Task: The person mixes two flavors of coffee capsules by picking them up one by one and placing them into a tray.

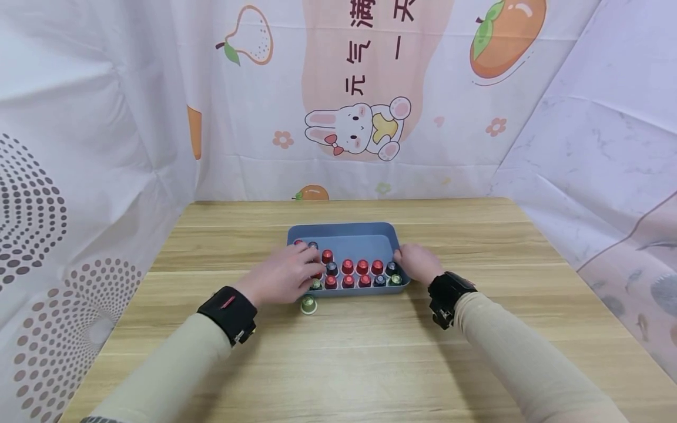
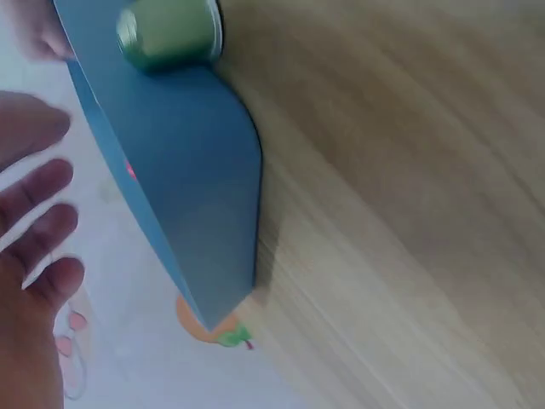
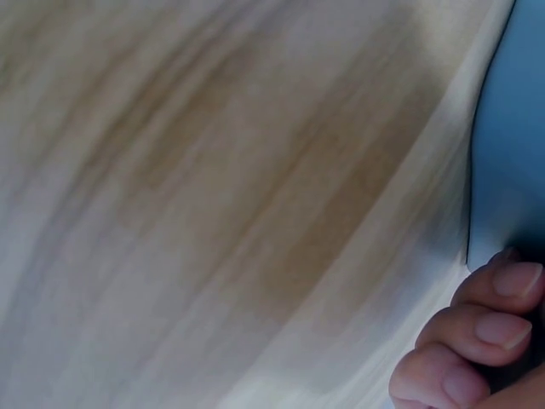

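Observation:
A blue-grey tray (image 1: 349, 230) lies on the table, with rows of coffee capsules in it, mostly red, some dark blue and a few green. My left hand (image 1: 285, 273) is over the tray's left end, its fingers slightly bent and apart, hiding part of the capsules there. In the left wrist view the fingers (image 2: 47, 226) are beyond the tray's rim, and no capsule shows in them. My right hand (image 1: 419, 263) grips the tray's right side, with its fingers (image 3: 477, 328) curled by the wall. One green capsule (image 1: 308, 304) stands outside, by the front left corner.
The wooden table (image 1: 370, 364) reaches up to a white curtain (image 1: 254, 141) printed with fruit and a rabbit. More patterned cloth (image 1: 608, 153) hangs on both sides. Black camera straps (image 1: 230, 311) sit on both wrists.

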A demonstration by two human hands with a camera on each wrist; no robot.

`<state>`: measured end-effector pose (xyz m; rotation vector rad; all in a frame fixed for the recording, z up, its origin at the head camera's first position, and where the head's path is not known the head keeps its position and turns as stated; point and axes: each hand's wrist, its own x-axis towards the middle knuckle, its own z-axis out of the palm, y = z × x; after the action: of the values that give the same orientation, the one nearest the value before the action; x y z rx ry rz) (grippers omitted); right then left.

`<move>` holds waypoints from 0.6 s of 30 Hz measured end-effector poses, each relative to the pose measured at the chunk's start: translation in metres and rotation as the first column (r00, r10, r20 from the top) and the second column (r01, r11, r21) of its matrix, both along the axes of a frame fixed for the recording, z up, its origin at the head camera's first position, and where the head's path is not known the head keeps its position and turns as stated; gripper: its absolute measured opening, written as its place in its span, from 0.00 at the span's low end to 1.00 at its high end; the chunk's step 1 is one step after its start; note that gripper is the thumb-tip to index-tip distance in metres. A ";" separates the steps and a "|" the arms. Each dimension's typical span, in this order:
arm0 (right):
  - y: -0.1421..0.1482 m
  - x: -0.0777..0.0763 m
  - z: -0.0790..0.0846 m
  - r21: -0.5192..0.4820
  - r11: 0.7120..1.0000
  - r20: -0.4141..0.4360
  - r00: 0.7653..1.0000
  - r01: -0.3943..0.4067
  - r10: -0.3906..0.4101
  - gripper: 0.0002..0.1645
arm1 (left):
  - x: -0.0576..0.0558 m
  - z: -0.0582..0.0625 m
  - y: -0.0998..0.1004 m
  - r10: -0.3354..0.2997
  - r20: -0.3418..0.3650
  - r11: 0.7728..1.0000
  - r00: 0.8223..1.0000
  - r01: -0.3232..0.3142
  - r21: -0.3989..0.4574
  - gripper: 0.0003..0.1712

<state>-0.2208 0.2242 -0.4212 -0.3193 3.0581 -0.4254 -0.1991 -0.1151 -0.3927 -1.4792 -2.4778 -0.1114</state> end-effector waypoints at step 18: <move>0.002 -0.001 -0.002 0.015 1.000 -0.007 1.000 -0.007 0.007 0.22 | 0.032 -0.004 -0.005 -0.115 -0.013 0.984 0.993 0.112 -0.137 0.16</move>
<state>-0.2213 0.2257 -0.4229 -0.3321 3.0648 -0.4023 -0.1667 -0.1203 -0.3970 -1.6677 -2.4272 0.0536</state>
